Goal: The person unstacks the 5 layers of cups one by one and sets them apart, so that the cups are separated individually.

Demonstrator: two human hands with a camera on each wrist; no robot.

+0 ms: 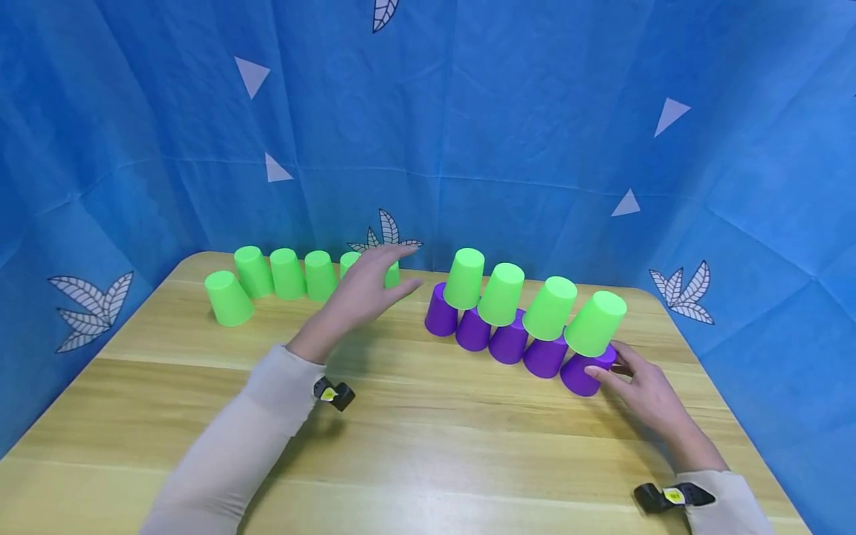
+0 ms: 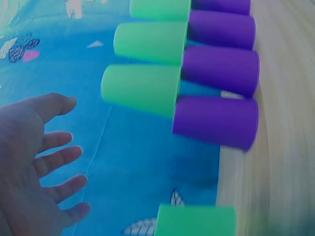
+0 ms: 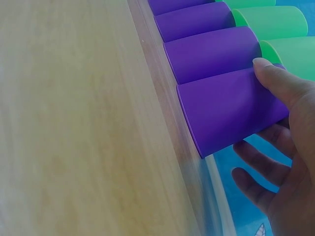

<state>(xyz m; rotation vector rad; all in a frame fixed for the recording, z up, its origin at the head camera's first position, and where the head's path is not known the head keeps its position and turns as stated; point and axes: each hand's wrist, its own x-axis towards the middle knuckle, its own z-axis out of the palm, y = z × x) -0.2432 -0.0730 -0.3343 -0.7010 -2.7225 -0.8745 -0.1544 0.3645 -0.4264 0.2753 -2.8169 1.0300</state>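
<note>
Several purple cups [image 1: 508, 343] stand upside down in a slanting row on the table. Several green cups [image 1: 550, 308], also upside down, rest on top, each bridging two purple ones. At the row's near right end, my right hand [image 1: 645, 394] holds the last purple cup [image 3: 231, 113], thumb on one side and fingers around the other. My left hand [image 1: 364, 290] is raised with fingers spread and holds nothing; in the left wrist view it hangs apart from the stacked cups. Behind it in the head view, it partly hides some green cups [image 1: 321, 276] standing singly.
One green cup [image 1: 229, 299] stands a little forward at the left end of the loose green cups. The wooden table [image 1: 428, 446] meets a blue patterned cloth [image 1: 428, 111] at its back and sides.
</note>
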